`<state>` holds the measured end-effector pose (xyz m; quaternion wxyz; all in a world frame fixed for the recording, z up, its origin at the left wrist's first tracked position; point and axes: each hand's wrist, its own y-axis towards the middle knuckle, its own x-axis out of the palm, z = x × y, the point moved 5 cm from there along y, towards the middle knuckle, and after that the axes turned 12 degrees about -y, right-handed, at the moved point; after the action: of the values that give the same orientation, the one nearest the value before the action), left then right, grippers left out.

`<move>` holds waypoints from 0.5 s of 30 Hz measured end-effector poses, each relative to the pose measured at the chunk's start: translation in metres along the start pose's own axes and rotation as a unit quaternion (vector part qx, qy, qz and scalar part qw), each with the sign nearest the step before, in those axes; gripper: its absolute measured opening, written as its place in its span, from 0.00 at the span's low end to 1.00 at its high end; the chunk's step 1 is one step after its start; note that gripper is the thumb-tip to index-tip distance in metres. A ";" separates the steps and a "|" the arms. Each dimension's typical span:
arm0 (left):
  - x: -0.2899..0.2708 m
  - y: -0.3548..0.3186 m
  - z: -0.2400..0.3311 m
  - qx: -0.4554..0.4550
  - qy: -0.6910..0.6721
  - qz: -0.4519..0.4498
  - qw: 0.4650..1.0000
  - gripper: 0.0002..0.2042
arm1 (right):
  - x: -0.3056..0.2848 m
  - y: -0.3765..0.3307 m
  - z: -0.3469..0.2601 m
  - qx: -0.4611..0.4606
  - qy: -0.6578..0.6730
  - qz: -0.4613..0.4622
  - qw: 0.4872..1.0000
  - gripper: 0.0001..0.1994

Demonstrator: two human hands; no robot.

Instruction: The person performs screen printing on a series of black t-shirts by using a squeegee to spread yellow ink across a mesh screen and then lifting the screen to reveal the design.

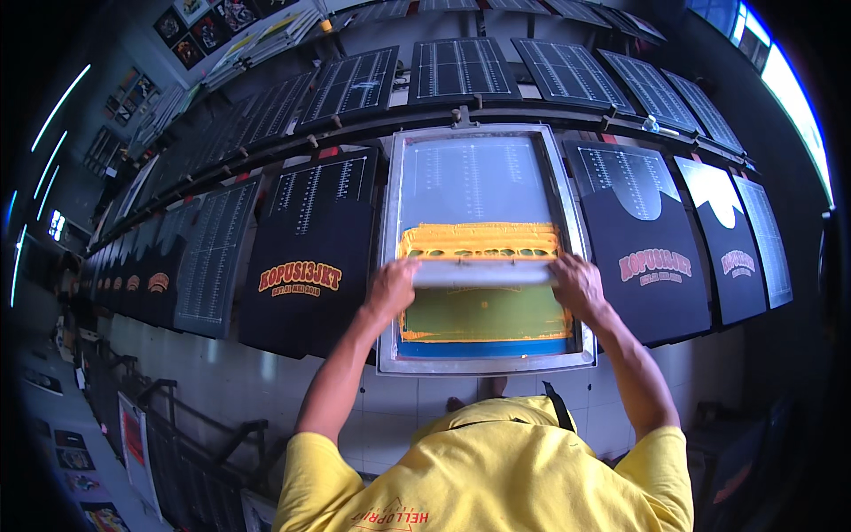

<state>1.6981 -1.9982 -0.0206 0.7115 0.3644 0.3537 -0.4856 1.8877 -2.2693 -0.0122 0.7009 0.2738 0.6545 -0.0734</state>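
Both of my hands grip a long, pale squeegee (483, 273) that lies across a silk-screen frame (387, 222). My left hand (391, 285) is closed round its left end, and my right hand (578, 282) round its right end. A thick band of orange ink (479, 232) lies on the mesh along the far side of the squeegee. On the near side the mesh looks olive green with a thin orange border, and a blue strip runs below it. The squeegee's blade edge is hidden. Whatever lies under the screen is mostly hidden.
Left of the frame, a dark shirt panel (306, 253) with an orange-and-red print lies on a board. To the right, dark shirt panels (651, 266) carry paler prints. A metal rail (355, 129) runs behind, with ruled boards (465, 71) beyond it. Tiled floor (390, 430) shows below.
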 end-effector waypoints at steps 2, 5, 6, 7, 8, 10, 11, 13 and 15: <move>0.002 -0.037 0.020 0.013 -0.007 0.007 1.000 0.20 | -0.003 -0.034 -0.010 0.013 -0.007 -0.026 1.000 0.18; 0.011 -0.089 0.041 0.015 -0.009 0.000 1.000 0.21 | -0.012 -0.081 -0.031 -0.005 0.010 -0.052 0.999 0.22; 0.017 -0.103 0.042 0.008 -0.006 -0.002 1.000 0.22 | -0.013 -0.092 -0.038 -0.003 0.011 -0.070 0.997 0.23; 0.019 -0.111 0.048 0.006 -0.007 -0.012 1.000 0.20 | -0.014 -0.101 -0.042 0.003 0.013 -0.091 0.996 0.25; 0.020 -0.116 0.053 0.003 -0.007 -0.022 1.000 0.18 | -0.013 -0.109 -0.045 0.009 0.015 -0.112 0.994 0.26; 0.026 -0.124 0.053 0.014 0.005 0.000 1.000 0.16 | -0.010 -0.115 -0.047 -0.006 0.016 -0.082 0.996 0.29; 0.028 -0.125 0.052 0.019 0.011 0.010 1.000 0.15 | -0.010 -0.115 -0.047 -0.010 0.008 -0.074 0.997 0.29; 0.030 -0.122 0.050 0.022 0.009 0.014 1.000 0.14 | -0.005 -0.116 -0.046 -0.016 -0.007 -0.082 0.996 0.31; 0.029 -0.119 0.049 0.018 0.005 0.017 1.000 0.14 | -0.004 -0.114 -0.045 -0.028 0.000 -0.083 0.996 0.27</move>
<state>1.6001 -2.0842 -0.0426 0.7110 0.3854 0.3422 -0.4784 1.7947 -2.3444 -0.0410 0.6995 0.1982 0.6772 -0.1129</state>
